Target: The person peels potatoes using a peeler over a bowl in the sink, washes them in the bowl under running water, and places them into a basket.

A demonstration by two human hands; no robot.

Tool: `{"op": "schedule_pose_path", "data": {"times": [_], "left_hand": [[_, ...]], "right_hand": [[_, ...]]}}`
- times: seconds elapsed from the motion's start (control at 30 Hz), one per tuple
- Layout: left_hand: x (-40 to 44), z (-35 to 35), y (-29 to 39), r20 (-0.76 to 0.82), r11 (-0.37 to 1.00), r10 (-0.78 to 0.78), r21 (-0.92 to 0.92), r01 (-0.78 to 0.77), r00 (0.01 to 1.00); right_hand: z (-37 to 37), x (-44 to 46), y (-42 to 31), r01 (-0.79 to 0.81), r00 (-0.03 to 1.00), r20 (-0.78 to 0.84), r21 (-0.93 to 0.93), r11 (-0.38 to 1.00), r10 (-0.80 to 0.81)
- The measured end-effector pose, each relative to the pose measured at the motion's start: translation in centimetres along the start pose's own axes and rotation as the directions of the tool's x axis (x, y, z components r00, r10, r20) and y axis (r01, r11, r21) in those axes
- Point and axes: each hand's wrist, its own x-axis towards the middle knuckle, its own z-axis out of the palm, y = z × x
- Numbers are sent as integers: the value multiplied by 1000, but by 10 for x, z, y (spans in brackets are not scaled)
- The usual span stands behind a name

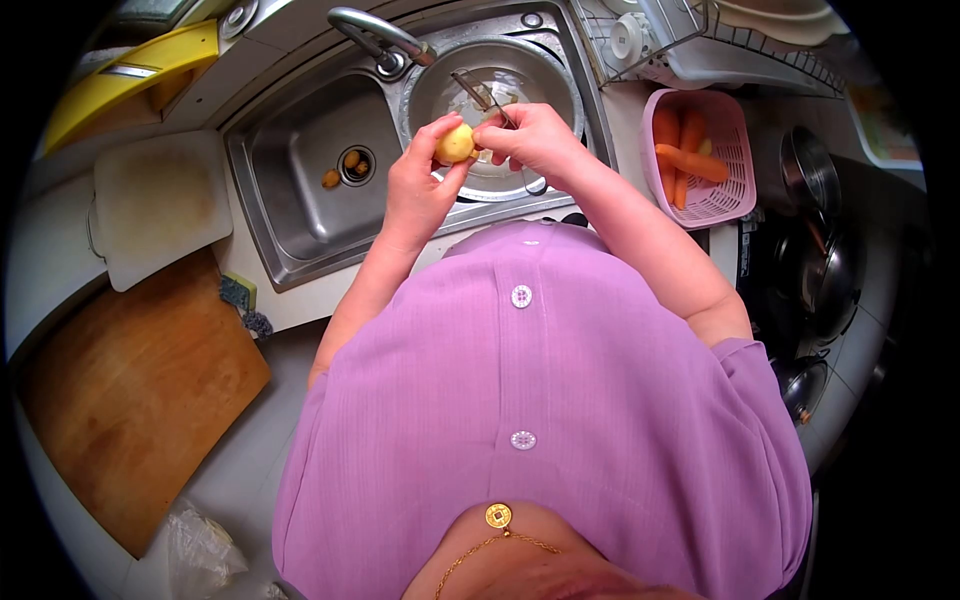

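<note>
Over the right sink, my left hand (420, 190) is closed around a mostly peeled, pale yellow potato (455, 144). My right hand (540, 145) grips a metal peeler (472, 92), with part of the tool sticking out past the fingers. The fingertips of my right hand are close against the potato's right side; whether the blade touches it I cannot tell. Beneath both hands is a round metal basin (425, 75) holding water and what look like peelings. Several small brown potatoes (331, 178) lie at the drain of the left sink (300, 215).
A faucet (385, 30) arches over the basin. To the right stands a pink basket (735, 140) with carrots (690, 160), beside pans (825, 270) and below a dish rack (660, 45). On the left are a white cutting board (160, 205), a wooden board (140, 390) and a sponge (238, 291).
</note>
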Motion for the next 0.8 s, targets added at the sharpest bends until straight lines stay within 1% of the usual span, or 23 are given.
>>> {"op": "schedule_pose_path", "data": {"times": [0.07,0.1,0.17,0.2,0.27,0.3,0.37,0.5,0.57,0.6,0.67,0.8], "left_hand": [[0,-2,5,49,989,-91,-114,96,995],[0,-1,3,50,989,-91,-114,96,995],[1,1,-2,69,920,-146,-356,161,987],[1,1,-2,69,921,-146,-356,161,987],[2,-1,-2,71,881,-166,-437,180,984],[2,-2,-1,67,881,-168,-437,180,984],[1,-4,1,74,880,-236,-407,246,969],[2,-5,-1,83,888,-240,-384,253,967],[2,-4,0,115,830,-286,-466,306,951],[2,-4,0,114,830,-286,-466,306,951],[2,-6,-3,189,764,-344,-513,391,920],[0,0,4,131,803,-322,-487,344,938]], "right_hand": [[0,-1,-1,17,1000,-7,10,1000,-17],[0,-1,0,17,1000,-7,11,1000,-17],[-2,0,1,11,1000,-8,50,999,-11],[-4,0,2,12,1000,-7,50,999,-11],[-8,0,5,87,996,-25,137,987,-84],[-9,0,5,86,996,-21,135,987,-84],[-11,-2,3,45,999,-11,152,987,-44],[-9,-5,7,70,997,18,113,991,-73],[-6,-5,7,63,997,46,29,998,-64],[-5,-5,8,63,997,46,29,998,-65],[-5,-5,9,75,996,40,44,996,-77],[-3,-5,5,41,997,59,57,998,-44]]}}
